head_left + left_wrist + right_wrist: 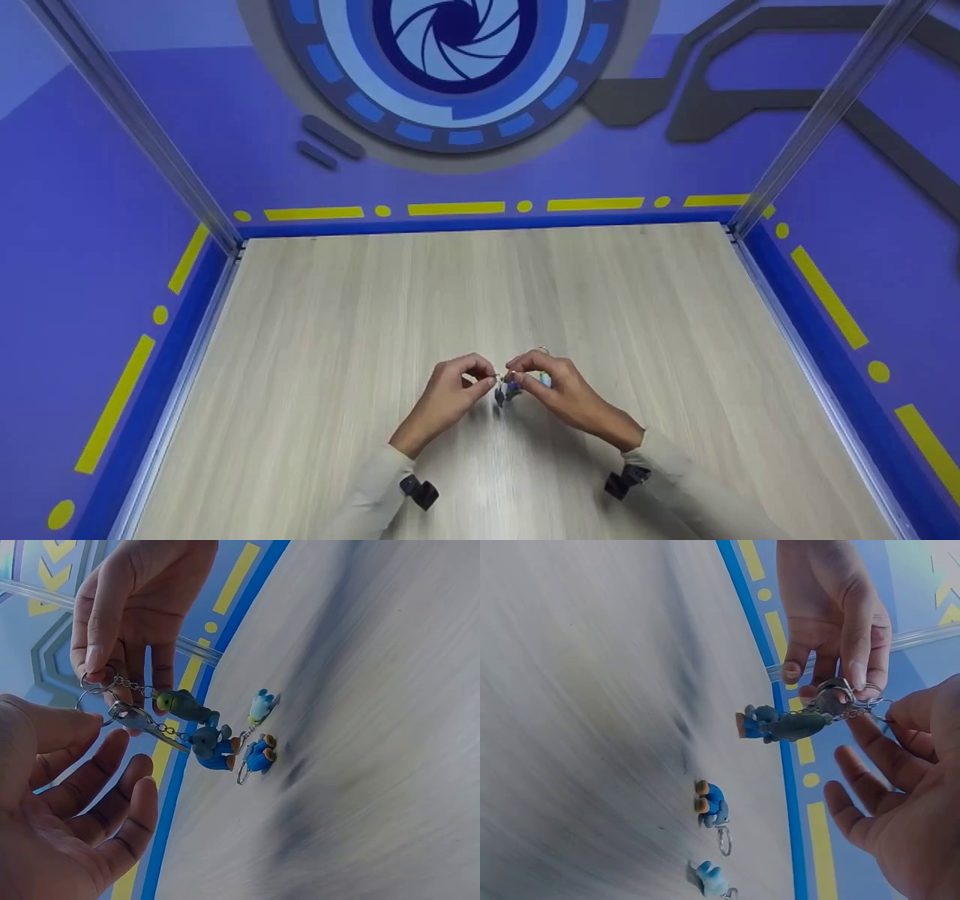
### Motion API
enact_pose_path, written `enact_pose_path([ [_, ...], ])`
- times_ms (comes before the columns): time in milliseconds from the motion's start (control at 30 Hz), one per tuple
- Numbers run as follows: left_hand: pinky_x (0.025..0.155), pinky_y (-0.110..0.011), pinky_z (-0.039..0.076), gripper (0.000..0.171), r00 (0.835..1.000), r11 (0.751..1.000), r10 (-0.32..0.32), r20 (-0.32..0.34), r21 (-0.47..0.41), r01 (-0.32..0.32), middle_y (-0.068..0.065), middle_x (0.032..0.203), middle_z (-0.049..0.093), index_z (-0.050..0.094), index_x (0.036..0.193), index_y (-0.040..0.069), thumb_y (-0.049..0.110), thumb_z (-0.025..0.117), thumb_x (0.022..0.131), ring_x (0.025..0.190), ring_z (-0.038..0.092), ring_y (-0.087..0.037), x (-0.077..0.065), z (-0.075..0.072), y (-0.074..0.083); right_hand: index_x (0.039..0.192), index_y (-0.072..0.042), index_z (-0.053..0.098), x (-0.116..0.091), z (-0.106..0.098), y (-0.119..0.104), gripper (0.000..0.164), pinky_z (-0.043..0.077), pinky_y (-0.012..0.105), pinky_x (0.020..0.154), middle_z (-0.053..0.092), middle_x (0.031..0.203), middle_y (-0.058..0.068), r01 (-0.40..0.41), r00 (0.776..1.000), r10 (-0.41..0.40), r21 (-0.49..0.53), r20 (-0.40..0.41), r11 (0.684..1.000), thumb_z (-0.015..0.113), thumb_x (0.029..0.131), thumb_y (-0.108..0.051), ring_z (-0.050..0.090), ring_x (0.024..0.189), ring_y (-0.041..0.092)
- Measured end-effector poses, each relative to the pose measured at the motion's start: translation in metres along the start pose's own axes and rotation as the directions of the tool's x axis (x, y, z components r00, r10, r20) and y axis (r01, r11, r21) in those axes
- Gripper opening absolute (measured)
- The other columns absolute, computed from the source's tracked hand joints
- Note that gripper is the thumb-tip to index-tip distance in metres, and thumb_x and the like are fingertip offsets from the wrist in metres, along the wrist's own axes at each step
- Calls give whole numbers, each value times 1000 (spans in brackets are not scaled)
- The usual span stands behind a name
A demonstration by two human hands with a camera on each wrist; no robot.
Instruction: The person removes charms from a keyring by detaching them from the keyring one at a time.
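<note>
Gently turn the rings [96, 689], pinched narrowly in the left hand [444, 396] and the right hand [568, 394] above the table [337, 322], without pulling the chains [136, 684], so as not to tangle the metal piece [139, 720] with the hanging figures [184, 706].

Pale wood-grain table [337, 315]: straight far edge
Blue-and-grey figurine keychain [714, 800]: between side edges
Light-blue figurine keychain [712, 880]: near it

A: Rear wall [202, 112], violet-blue, with a circular aperture emblem [455, 22] at top centre.

B: And lower down?

A: Yellow dashes [456, 208] alternating with dots [524, 206]; metal posts [828, 109] mark both rear corners.

B: And beneath that?

A: Bench [480, 292], pale, its wood grain running front to back between the side walls [67, 225].
</note>
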State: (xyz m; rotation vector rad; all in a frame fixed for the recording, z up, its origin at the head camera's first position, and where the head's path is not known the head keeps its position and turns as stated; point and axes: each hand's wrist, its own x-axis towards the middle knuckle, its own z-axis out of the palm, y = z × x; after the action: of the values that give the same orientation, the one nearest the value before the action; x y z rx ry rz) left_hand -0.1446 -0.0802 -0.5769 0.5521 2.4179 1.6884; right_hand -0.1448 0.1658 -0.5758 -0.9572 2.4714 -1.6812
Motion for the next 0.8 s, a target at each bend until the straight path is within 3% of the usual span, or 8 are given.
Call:
enact_pose_path([
  [200,78,-30,56,12,1000,999,17,17,40,-18,-6,103,76,74,100,14,2,75,102,95,66,-12,-1,4,-2,114,-5,75,2,-1,-4,10,59,35,97,81,110,6,-79,996,78,12,51,997,67,110,-10,77,106,28],
  [500,75,-25,54,6,998,996,54,32,75,-56,0,101,76,75,102,9,4,77,101,94,67,-11,-2,6,1,112,-3,74,0,-3,-3,10,61,38,97,80,110,10,-96,989,93,22,112,995,66,111,-9,78,105,32],
  [667,75,-25,54,11,996,990,93,9,104,-94,5,98,75,77,97,14,4,79,100,93,68,-9,-2,6,3,112,-5,74,1,-3,-4,10,61,41,97,80,110,5,-114,987,114,-3,114,993,66,111,-10,78,105,25],
  [800,76,-26,55,10,995,990,95,-39,104,-91,8,96,75,80,96,15,6,80,100,89,67,-8,-3,4,3,113,-6,75,0,-2,-4,10,62,44,94,81,109,4,-77,993,80,-38,87,996,67,111,-12,78,102,23],
])
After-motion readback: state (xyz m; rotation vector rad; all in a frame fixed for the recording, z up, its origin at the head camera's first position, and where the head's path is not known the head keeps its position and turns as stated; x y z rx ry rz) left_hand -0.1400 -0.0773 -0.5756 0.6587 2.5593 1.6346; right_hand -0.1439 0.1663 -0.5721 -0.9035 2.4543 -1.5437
